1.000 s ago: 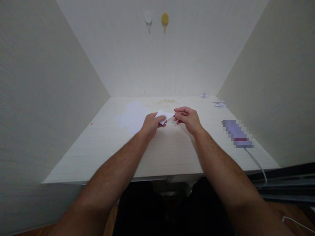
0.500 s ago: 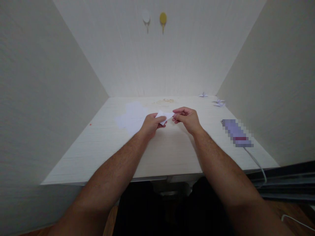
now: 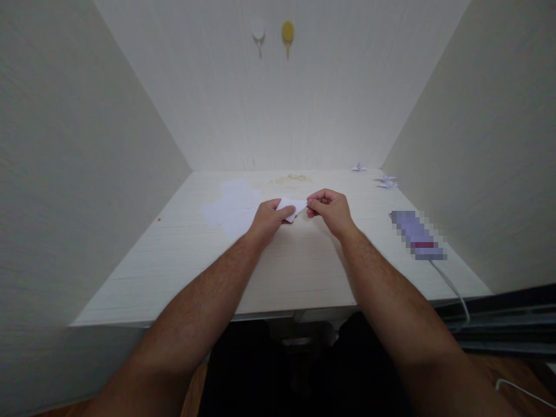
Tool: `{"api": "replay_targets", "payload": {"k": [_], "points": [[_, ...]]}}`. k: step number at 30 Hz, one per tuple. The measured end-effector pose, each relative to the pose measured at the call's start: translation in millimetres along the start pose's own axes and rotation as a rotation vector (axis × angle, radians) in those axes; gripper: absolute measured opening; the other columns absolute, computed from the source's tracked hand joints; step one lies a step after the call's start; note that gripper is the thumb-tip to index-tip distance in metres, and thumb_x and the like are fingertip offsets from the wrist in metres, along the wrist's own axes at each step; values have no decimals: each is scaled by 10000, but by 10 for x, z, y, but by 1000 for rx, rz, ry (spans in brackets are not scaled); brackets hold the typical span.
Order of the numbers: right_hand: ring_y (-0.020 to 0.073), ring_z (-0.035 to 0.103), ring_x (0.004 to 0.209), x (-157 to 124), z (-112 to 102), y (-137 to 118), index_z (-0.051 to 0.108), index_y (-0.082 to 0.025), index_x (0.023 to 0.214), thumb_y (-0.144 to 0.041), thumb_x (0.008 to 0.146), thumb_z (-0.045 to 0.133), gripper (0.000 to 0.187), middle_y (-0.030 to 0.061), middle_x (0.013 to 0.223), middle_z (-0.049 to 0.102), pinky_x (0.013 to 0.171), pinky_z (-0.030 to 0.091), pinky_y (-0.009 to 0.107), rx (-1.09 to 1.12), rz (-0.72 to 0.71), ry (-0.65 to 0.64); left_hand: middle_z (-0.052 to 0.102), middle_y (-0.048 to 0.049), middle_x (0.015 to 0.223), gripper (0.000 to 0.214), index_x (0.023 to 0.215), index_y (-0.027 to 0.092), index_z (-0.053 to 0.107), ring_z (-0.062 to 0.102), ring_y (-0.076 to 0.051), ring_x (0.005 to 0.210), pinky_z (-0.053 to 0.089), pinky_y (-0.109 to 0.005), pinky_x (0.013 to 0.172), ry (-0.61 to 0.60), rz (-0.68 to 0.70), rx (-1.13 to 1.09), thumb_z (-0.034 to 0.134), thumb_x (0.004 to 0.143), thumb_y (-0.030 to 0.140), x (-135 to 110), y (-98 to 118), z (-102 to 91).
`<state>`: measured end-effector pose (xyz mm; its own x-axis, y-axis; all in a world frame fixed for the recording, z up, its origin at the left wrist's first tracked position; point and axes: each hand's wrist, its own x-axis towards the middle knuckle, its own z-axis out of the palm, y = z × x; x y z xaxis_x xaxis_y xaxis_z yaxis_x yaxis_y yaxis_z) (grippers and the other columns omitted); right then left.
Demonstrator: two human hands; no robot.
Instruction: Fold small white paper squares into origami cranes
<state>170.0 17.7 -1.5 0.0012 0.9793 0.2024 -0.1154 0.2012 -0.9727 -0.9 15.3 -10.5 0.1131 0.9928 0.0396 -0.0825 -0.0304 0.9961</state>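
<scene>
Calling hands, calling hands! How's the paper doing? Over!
Left hand grips folded paper. Right hand pinches its pointed tip. Loose sheets off left, not in the way.

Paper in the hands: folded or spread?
Folded. The white paper is a small, straight-edged shape tapering to a point, gripped in the left hand, its tip at the right hand.

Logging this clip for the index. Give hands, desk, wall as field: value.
left hand: grips small folded white paper piece
right hand: pinches that piece's pointed end
work surface: pale wood-grain desk
desk left: overlapping flat white paper sheets
desk far right: small winged white paper shapes
desk right: pixelated purplish rectangular object, pale cable at near end
back wall: white oval hook, yellow oval hook
</scene>
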Motion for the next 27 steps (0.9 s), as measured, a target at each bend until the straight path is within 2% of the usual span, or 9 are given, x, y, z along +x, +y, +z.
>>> {"api": "replay_targets", "payload": {"k": [6, 11, 20, 24, 27], "points": [[112, 597, 485, 9, 6, 14, 644, -163, 714, -302, 617, 767, 210, -9, 539, 640, 521, 530, 257, -42, -3, 9, 628, -23, 660, 248, 716, 120, 647, 536, -107, 563, 414, -235, 556, 49, 73, 116, 726, 675, 351, 12, -42, -24], [116, 603, 487, -8, 20, 9, 671, -156, 753, -300, 607, 782, 233, -6, 552, 657, 527, 530, 263, -32, -2, -66, 622, -14, 630, 247, 704, 122, 651, 524, -105, 548, 389, -230, 544, 32, 95, 159, 712, 686, 360, -3, -30, -23], [119, 587, 445, -26, -22, -18, 690, -152, 706, -362, 570, 833, 289, 4, 513, 642, 455, 477, 241, -106, -12, -60, 621, -14, 603, 203, 689, 121, 661, 519, -105, 524, 379, -229, 515, 17, 50, 165, 722, 652, 311, -29, 65, 4], [130, 605, 455, -5, -48, 3, 676, -154, 700, -374, 550, 846, 315, 8, 533, 650, 467, 508, 255, -48, 19, -85, 628, -15, 610, 201, 697, 121, 669, 524, -105, 524, 386, -232, 525, -16, 44, 139, 727, 655, 309, -7, 31, -26], [143, 622, 477, 3, -48, 15, 680, -158, 753, -389, 604, 813, 305, 6, 542, 646, 499, 539, 278, -33, 48, -90, 624, -13, 609, 192, 700, 121, 669, 526, -104, 521, 387, -232, 528, -25, 30, 116, 731, 651, 297, 4, 12, -44]]}}
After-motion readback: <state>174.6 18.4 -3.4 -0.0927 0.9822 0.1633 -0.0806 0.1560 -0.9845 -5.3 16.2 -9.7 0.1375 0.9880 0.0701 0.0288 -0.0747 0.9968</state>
